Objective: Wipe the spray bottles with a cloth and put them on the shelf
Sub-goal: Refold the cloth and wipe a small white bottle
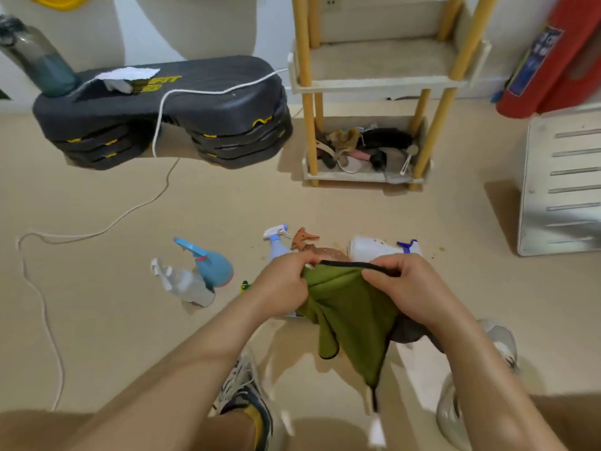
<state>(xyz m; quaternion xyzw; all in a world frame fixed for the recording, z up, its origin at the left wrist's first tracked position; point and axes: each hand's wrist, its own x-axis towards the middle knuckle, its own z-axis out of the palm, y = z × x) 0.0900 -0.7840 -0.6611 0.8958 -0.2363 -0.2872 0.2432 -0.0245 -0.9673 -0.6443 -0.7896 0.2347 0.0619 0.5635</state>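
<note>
Bottles [367, 249] lie scattered on the floor [130, 320], just beyond the hands; the shelf [374, 84] stands farther off. Left hand [283, 288] and right hand [409, 288] each pinch the top edge of a hanging green cloth [348, 307]. It would help to bunch it in one hand, freeing the other to lift a bottle.

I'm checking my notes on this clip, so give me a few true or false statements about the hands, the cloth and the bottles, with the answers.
1. The left hand and right hand both grip the green cloth. True.
2. The blue spray bottle is on the shelf. False: it is on the floor, beside the clear spray bottle.
3. The shelf's bottom tier holds clutter. True.
4. The cloth lies spread flat on the floor. False: it hangs from the hands.
</note>
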